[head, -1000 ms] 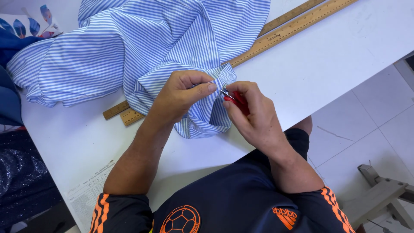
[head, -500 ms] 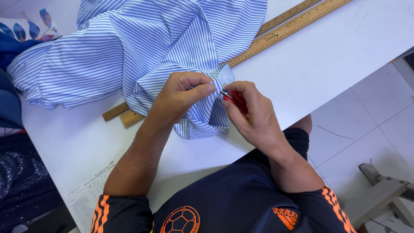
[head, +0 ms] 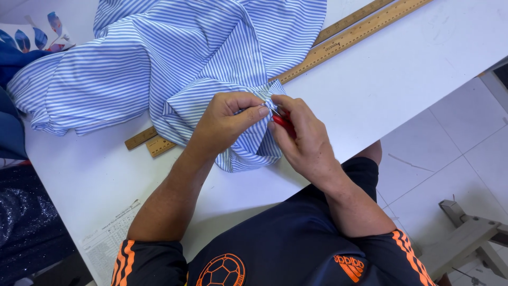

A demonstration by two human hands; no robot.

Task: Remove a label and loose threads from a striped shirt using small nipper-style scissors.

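Note:
A blue-and-white striped shirt (head: 174, 63) lies bunched on a white table (head: 402, 69). My left hand (head: 227, 119) pinches a fold of the shirt's fabric near its lower edge. My right hand (head: 301, 140) grips a small red-handled tool (head: 284, 123), its metal tip touching the pinched fabric between my two thumbs. Most of the tool is hidden by my fingers.
Two long wooden rulers (head: 349, 34) run diagonally under the shirt across the table. A printed paper sheet (head: 108, 243) sits at the table's near left corner. Dark blue and patterned fabrics (head: 21, 47) lie at the left. Tiled floor and a wooden stand (head: 465, 233) are at the right.
None of the objects has shifted; both hands stay at the same fold, with only slight finger movement.

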